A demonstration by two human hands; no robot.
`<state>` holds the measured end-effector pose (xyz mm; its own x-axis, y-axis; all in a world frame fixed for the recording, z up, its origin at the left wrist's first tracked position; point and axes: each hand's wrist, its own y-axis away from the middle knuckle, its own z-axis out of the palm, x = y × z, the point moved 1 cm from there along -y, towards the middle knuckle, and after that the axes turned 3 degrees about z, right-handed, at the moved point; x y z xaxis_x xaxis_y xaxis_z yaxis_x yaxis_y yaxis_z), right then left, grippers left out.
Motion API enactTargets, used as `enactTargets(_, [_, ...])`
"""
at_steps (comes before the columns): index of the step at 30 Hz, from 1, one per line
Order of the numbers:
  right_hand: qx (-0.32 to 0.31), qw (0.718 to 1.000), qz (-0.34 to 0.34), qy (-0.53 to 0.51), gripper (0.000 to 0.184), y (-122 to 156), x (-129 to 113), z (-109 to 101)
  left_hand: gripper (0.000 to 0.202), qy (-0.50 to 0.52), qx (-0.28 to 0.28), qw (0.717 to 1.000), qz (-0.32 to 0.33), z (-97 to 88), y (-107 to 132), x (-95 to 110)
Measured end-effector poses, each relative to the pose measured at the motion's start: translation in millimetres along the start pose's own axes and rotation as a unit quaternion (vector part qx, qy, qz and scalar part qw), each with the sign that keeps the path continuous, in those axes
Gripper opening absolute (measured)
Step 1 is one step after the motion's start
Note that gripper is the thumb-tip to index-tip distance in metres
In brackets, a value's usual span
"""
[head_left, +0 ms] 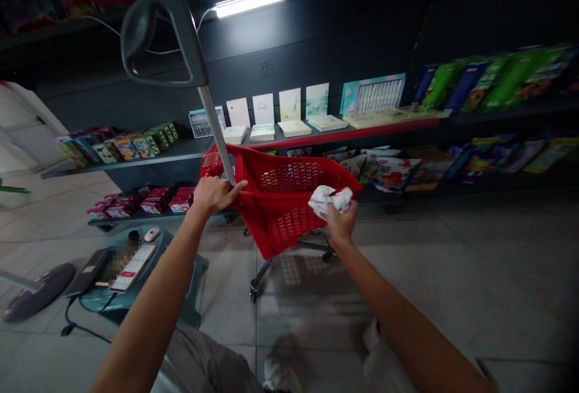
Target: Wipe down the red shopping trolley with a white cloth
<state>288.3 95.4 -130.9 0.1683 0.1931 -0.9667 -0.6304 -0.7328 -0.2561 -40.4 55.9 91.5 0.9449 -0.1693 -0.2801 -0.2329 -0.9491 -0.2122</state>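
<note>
A red plastic shopping cart [280,206] with perforated basket walls stands in front of me. My left hand [216,194] is closed on its near left end, by the foot of a metal pole [215,116], thumb lying along the red edge. Dark grey and looped, a handle [165,40] is fixed higher on that pole. In my right hand [341,221] is a crumpled white cloth [328,200], held against the cart's right rim. The fingers of that hand are partly hidden by the cloth.
Dark shelves [384,128] behind the cart hold books [289,110], snack bags [391,170] and small boxes [145,143]. At left, a blue-green stool [174,245] carries a phone [134,267] and a mouse [152,234]. Beside it is a round stand base [43,290].
</note>
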Motion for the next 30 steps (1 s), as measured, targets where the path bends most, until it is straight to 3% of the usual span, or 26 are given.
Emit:
enactTargets(3, [0.103,0.990,-0.089,0.041,0.056,-32,-13,-37,0.090,-0.002,0.007,1.000,0.008,1.7,-2,-2])
enactTargets(5, [0.110,0.981,-0.140,0.079,0.051,-44,-15,-58,0.086,-0.001,0.006,1.000,0.010,3.8,-5,-5])
enactTargets(9, [0.084,0.966,-0.213,0.118,0.048,-56,-15,-85,0.080,-0.006,0.006,1.000,0.000,8.1,-12,-14])
enactTargets(14, [0.058,0.954,-0.254,0.150,0.045,-65,-19,-100,0.067,0.019,0.023,1.000,-0.009,11.0,-19,-28])
enactTargets(16, [0.028,0.952,-0.258,0.165,0.045,-66,-22,-103,0.059,0.051,0.057,0.997,-0.018,14.6,-17,-31])
enactTargets(18, [-0.017,0.950,-0.252,0.184,0.045,-64,-23,-104,0.050,0.092,0.134,0.986,-0.022,22.1,-13,-31])
enactTargets(21, [-0.096,0.942,-0.231,0.223,0.041,-57,-25,-103,0.043,0.130,0.280,0.950,-0.052,40.2,-4,-23])
enactTargets(24, [-0.130,0.929,-0.212,0.273,0.035,-44,-29,-101,0.054,0.174,0.366,0.904,-0.134,60.7,2,-8])
enactTargets(27, [-0.135,0.914,-0.226,0.310,0.028,-28,-37,-98,0.084,0.265,0.386,0.851,-0.237,77.1,3,8])
enactTargets(30, [-0.167,0.898,-0.230,0.334,0.021,-16,-47,-95,0.107,0.373,0.341,0.795,-0.336,91.7,9,31])
